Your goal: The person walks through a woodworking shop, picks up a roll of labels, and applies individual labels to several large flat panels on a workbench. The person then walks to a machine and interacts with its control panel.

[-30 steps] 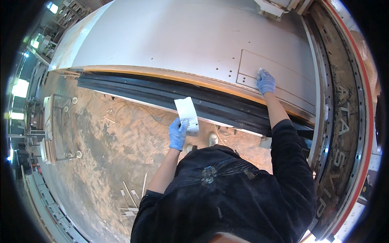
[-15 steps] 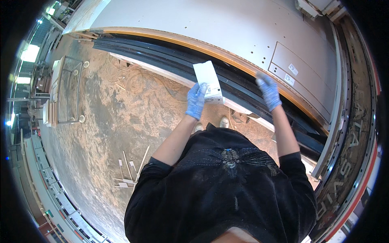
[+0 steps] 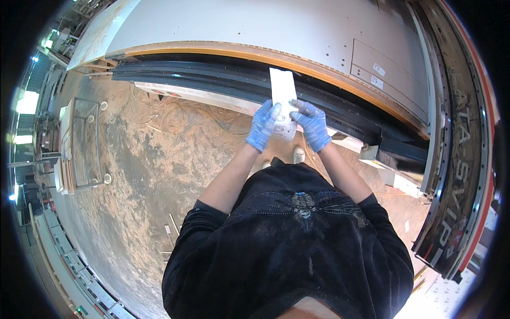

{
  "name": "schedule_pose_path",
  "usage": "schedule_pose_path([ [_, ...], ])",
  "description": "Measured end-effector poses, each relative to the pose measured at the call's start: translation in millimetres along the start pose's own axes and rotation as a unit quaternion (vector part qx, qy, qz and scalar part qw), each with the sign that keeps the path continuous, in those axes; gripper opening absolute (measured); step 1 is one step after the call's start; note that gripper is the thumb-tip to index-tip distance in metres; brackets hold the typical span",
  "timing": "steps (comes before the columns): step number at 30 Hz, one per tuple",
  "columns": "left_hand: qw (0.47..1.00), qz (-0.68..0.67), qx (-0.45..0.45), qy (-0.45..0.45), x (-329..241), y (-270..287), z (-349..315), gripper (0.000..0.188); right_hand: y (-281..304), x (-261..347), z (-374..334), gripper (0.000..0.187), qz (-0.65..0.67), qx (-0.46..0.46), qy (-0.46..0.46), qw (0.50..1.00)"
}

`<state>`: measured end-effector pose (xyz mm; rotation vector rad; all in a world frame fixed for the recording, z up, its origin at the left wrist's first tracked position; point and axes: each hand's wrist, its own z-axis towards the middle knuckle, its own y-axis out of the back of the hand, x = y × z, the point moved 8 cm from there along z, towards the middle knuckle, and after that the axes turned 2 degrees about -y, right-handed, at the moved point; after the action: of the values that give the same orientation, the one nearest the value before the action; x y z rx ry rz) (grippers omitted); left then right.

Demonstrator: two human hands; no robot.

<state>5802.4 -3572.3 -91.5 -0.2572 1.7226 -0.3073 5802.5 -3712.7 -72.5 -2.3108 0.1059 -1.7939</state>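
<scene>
In front of my body I hold a strip of white label paper (image 3: 282,87), with dark print on its lower part. My left hand (image 3: 262,125), in a blue glove, grips the strip's left edge with the thumb on top. From the other side my right hand (image 3: 313,125), gloved alike, closes its thumb and fingers on the right edge. Beyond the strip lies a large light grey panel (image 3: 212,24) with small drilled holes. Two small white labels (image 3: 376,82) are stuck on the panel at the right, beside a rectangular cut outline.
Black machine rails (image 3: 196,77) run along the panel's near edge. A machine beam (image 3: 457,138) rises on the right. Dust and scraps cover the floor (image 3: 143,159). At the left stands a wheeled metal frame cart (image 3: 87,143).
My right hand has come left from over the panel's edge to the label strip. The strip and my left hand have shifted slightly right, and the view has turned a little.
</scene>
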Motion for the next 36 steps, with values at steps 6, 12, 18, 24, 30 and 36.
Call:
schedule_pose_path([
  [6, 0.998, 0.048, 0.033, -0.007, -14, 21, -33, 0.023, -28, 7, -29, 0.037, 0.026, -0.027, 0.063, 0.997],
  [12, 0.993, -0.097, -0.048, -0.042, -50, 74, -33, 0.019, -74, -30, -69, 0.046, -0.09, 0.099, -0.041, 0.99],
  [18, 0.983, -0.114, -0.107, -0.094, -99, 119, -24, 0.02, -98, -63, -130, 0.04, -0.149, 0.216, -0.115, 0.958],
  [24, 0.973, -0.146, -0.134, -0.118, -133, 128, -22, 0.022, -73, -52, -163, 0.035, -0.121, 0.209, -0.133, 0.961],
  [30, 0.976, -0.099, -0.142, -0.134, -147, 122, -31, 0.026, -49, -37, -186, 0.036, -0.112, 0.177, -0.137, 0.968],
  [36, 0.974, -0.11, -0.138, -0.141, -150, 92, -41, 0.026, -26, -19, -202, 0.029, -0.112, 0.159, -0.141, 0.971],
])
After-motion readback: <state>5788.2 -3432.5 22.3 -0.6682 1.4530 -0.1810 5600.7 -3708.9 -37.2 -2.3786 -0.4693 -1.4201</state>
